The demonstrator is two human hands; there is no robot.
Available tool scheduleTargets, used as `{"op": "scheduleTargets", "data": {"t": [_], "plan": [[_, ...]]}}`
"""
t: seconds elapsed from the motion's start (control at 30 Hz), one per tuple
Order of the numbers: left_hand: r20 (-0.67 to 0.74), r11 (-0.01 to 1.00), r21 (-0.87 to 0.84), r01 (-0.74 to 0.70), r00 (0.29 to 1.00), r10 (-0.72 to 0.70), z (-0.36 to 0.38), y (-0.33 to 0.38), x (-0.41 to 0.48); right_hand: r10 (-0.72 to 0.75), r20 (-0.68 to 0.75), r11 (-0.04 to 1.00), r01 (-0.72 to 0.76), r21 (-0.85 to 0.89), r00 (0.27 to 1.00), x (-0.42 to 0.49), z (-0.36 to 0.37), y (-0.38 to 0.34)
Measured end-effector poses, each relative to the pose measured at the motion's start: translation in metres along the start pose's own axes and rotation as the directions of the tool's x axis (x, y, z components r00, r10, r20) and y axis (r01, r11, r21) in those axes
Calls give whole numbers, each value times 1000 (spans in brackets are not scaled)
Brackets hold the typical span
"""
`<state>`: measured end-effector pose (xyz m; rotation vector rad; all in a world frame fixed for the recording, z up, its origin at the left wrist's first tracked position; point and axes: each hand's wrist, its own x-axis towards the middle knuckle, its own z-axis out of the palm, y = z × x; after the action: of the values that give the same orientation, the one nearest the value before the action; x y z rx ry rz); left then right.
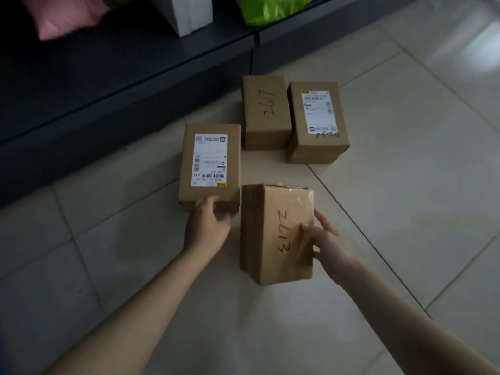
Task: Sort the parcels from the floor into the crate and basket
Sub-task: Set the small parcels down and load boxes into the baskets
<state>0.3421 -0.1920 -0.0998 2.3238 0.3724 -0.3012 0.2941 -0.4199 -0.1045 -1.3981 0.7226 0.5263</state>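
Note:
Several brown cardboard parcels lie on the pale tiled floor. My left hand (208, 226) grips the near end of a parcel with a white shipping label (209, 163). My right hand (326, 239) holds the right side of the nearest parcel (273, 234), which has numbers handwritten on top, thumb on its top face. Behind them sit a plain parcel with handwriting (266, 112) and another labelled parcel (318, 121), side by side. No crate or basket is in view.
A dark low shelf unit (121, 85) runs along the back left, close behind the parcels. On it sit a pink bag (62, 17), a white box (186, 12) and a green bag (267, 8). Open tiled floor (405, 185) spreads to the right and front.

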Motion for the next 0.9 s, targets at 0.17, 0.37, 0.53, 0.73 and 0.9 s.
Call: {"op": "scheduleTargets", "data": {"t": [0.17, 0.37, 0.53, 0.73, 0.9], "plan": [[-26, 948, 305, 94, 996, -90, 6, 22, 50, 76, -61, 973, -88, -213, 995, -2, -2, 12], [31, 939, 302, 167, 982, -185, 9, 7, 77, 30, -35, 942, -40, -332, 999, 2, 23, 20], [180, 728, -662, 176, 981, -74, -58, -26, 56, -128, -344, 926, -12, -378, 930, 4, 26, 4], [360, -46, -929, 366, 927, 109, -90, -47, 12, -406, -189, 895, 346, -283, 894, -11, 78, -40], [410, 208, -895, 395, 912, 33, -65, -33, 2, 11, 261, 890, -128, 438, 965, -16, 103, -59]]}}
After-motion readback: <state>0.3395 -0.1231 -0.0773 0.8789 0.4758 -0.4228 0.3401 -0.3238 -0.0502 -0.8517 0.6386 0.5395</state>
